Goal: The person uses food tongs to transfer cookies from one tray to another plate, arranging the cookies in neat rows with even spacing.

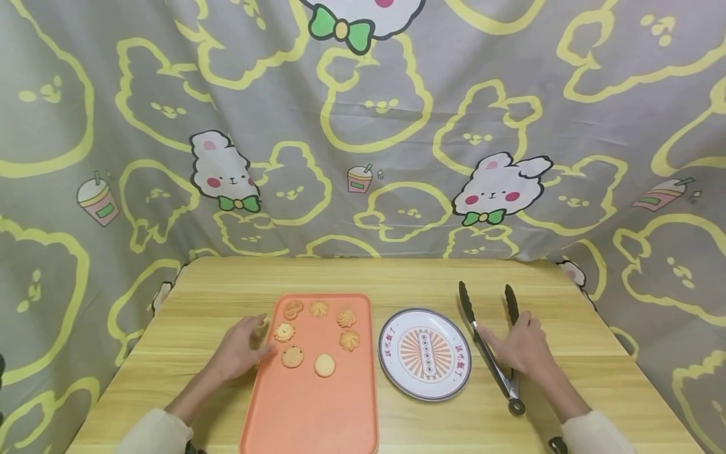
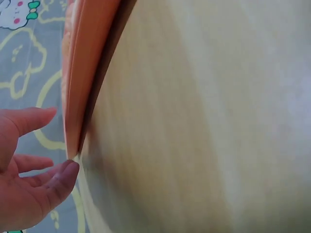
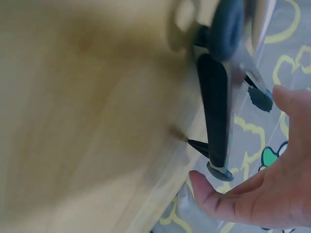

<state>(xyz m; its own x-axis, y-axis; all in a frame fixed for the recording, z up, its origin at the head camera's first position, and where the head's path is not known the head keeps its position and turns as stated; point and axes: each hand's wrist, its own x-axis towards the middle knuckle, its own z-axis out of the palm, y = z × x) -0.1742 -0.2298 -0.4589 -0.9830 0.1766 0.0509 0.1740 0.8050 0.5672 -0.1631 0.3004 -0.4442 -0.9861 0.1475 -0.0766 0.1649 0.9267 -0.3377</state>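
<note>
An orange tray [image 1: 317,410] lies on the table with several cookies toward its far end, including a plain round cookie [image 1: 325,365] and a pretzel-shaped one [image 1: 293,309]. My left hand [image 1: 244,345] is beside the tray's left edge, fingers loosely bent and holding nothing; the left wrist view shows its fingertips near the tray wall [image 2: 90,58]. On the right, black-and-metal tongs [image 1: 492,359] lie with their arms spread. Over them hovers my right hand [image 1: 524,347], thumb and fingers spread on either side; in the right wrist view the tongs' black handle [image 3: 214,107] shows between them.
A white plate [image 1: 391,372] with a dark rim and printed red design sits between tray and tongs. The wooden table [image 1: 227,277] ends at a grey patterned curtain [image 1: 397,170] behind.
</note>
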